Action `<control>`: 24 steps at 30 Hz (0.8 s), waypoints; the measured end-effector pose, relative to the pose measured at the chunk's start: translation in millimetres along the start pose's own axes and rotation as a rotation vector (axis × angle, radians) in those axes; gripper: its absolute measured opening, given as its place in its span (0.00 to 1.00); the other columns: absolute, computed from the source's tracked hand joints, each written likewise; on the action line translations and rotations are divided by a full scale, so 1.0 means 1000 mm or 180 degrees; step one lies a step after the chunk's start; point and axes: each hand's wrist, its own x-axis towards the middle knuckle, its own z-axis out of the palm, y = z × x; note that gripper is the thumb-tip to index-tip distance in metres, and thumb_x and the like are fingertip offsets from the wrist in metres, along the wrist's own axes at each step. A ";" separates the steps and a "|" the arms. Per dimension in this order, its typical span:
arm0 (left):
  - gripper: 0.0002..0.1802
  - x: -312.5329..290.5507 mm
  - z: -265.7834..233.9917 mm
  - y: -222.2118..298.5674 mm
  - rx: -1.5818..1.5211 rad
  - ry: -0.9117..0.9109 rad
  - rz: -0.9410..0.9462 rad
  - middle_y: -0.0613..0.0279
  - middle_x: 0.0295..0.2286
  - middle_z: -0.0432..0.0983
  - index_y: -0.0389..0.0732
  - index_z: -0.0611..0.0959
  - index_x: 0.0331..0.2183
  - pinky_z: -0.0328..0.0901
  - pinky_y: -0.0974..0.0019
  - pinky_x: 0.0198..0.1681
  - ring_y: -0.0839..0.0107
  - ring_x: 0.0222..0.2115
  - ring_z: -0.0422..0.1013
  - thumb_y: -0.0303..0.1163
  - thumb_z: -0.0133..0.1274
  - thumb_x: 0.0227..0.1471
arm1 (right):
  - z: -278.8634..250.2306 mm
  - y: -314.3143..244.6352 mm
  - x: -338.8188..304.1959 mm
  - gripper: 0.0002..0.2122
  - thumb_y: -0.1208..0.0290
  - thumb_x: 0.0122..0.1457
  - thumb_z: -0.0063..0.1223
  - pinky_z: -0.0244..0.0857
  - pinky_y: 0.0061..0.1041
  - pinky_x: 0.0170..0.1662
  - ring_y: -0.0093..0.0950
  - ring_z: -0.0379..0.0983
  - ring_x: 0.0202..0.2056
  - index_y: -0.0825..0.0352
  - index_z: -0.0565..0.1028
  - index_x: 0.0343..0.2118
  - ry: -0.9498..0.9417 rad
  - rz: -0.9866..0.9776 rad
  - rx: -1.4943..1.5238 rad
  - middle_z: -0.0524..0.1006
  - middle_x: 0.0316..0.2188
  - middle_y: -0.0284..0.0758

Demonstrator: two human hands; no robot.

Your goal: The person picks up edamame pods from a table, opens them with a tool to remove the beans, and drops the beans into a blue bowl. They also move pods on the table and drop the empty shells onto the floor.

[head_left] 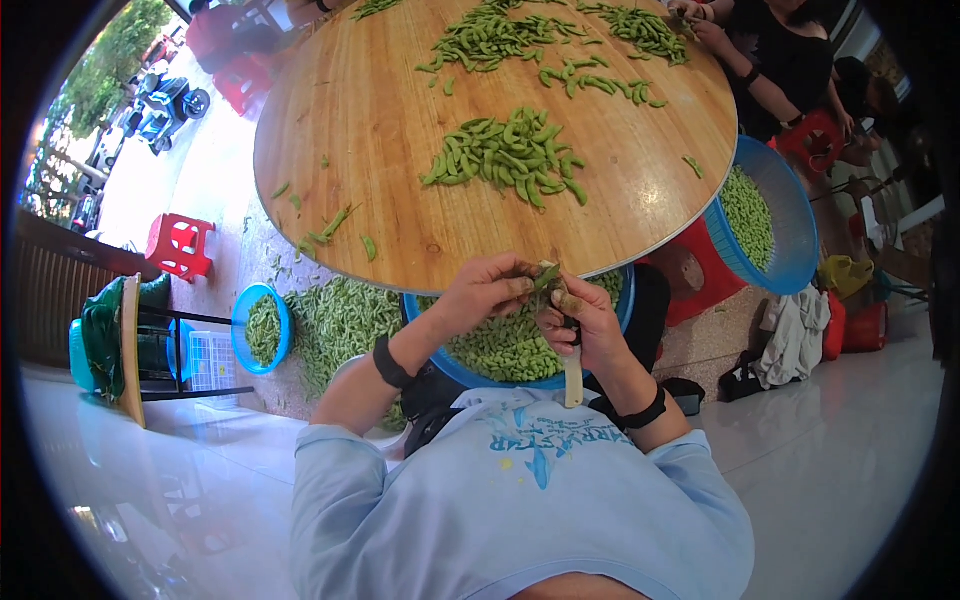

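Over the near edge of the round wooden table (330, 215), my two hands meet fingertip to fingertip. My left hand (488, 292) pinches one end of a green bean pod (546, 277). On the pod's other side, my right hand (585, 318) grips it with thumb and fingers. A narrow pale strip (573, 380), dark at its upper end, hangs below my right hand; its kind is unclear. Under my hands a wide blue basin (455, 372) holds shelled green beans (505, 352). A pile of bean pods (505, 155) lies on the table ahead.
More pods (490, 40) are heaped at the table's far side, where a co-worker's hands (710, 35) handle some. A blue basin (795, 225) of beans stands right, by a red stool (700, 270). Pods (345, 325) cover the floor at left, beside a small blue basin (285, 340).
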 end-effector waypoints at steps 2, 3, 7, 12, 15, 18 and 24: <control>0.11 0.000 0.003 0.001 -0.0677 -0.0013 -0.0293 0.67 0.24 0.72 0.33 0.77 0.40 0.56 0.79 0.20 0.82 0.19 0.64 0.28 0.49 0.55 | -0.003 -0.001 -0.002 0.14 0.70 0.62 0.45 0.50 0.12 0.15 0.14 0.55 0.16 0.65 0.68 0.49 -0.0142 0.0137 0.0243 0.62 0.21 0.28; 0.11 0.000 0.004 0.001 -0.1348 -0.0025 -0.0580 0.66 0.25 0.72 0.33 0.77 0.40 0.55 0.79 0.20 0.82 0.19 0.64 0.28 0.50 0.55 | -0.005 -0.001 -0.003 0.13 0.70 0.61 0.46 0.49 0.12 0.15 0.14 0.55 0.16 0.65 0.68 0.49 -0.0290 0.0270 0.0485 0.61 0.20 0.28; 0.11 0.000 -0.005 -0.009 -0.2039 -0.0730 -0.0770 0.65 0.26 0.72 0.34 0.77 0.40 0.55 0.80 0.20 0.82 0.21 0.66 0.28 0.50 0.55 | -0.020 0.007 -0.005 0.14 0.70 0.61 0.46 0.48 0.12 0.14 0.14 0.55 0.16 0.64 0.68 0.49 -0.0561 0.0388 0.0636 0.62 0.21 0.28; 0.14 0.002 0.010 -0.008 0.2386 0.0370 0.1580 0.54 0.24 0.71 0.34 0.75 0.39 0.61 0.67 0.21 0.65 0.22 0.69 0.26 0.53 0.48 | -0.015 0.005 -0.001 0.14 0.70 0.61 0.47 0.48 0.11 0.14 0.15 0.54 0.16 0.62 0.67 0.50 0.0231 0.0399 0.0760 0.62 0.22 0.28; 0.15 -0.007 0.019 0.004 0.3888 0.0583 0.1997 0.51 0.24 0.68 0.34 0.75 0.36 0.63 0.61 0.22 0.58 0.21 0.69 0.26 0.55 0.43 | -0.015 0.005 0.001 0.15 0.71 0.61 0.46 0.49 0.11 0.14 0.15 0.54 0.16 0.62 0.66 0.51 0.0138 0.0434 0.0964 0.63 0.23 0.29; 0.13 -0.013 0.029 0.010 0.4425 0.0777 0.2075 0.55 0.22 0.65 0.35 0.75 0.33 0.64 0.60 0.22 0.56 0.22 0.70 0.24 0.57 0.41 | -0.015 0.008 0.002 0.16 0.71 0.60 0.46 0.49 0.11 0.14 0.14 0.55 0.17 0.62 0.66 0.52 0.0024 0.0467 0.1201 0.63 0.23 0.29; 0.11 -0.009 0.026 -0.006 0.4227 0.1207 0.2554 0.55 0.23 0.67 0.34 0.75 0.33 0.63 0.62 0.21 0.58 0.21 0.69 0.24 0.54 0.44 | -0.005 0.006 0.004 0.16 0.71 0.60 0.47 0.49 0.11 0.13 0.14 0.55 0.16 0.61 0.66 0.52 -0.0008 0.0512 0.1573 0.65 0.23 0.28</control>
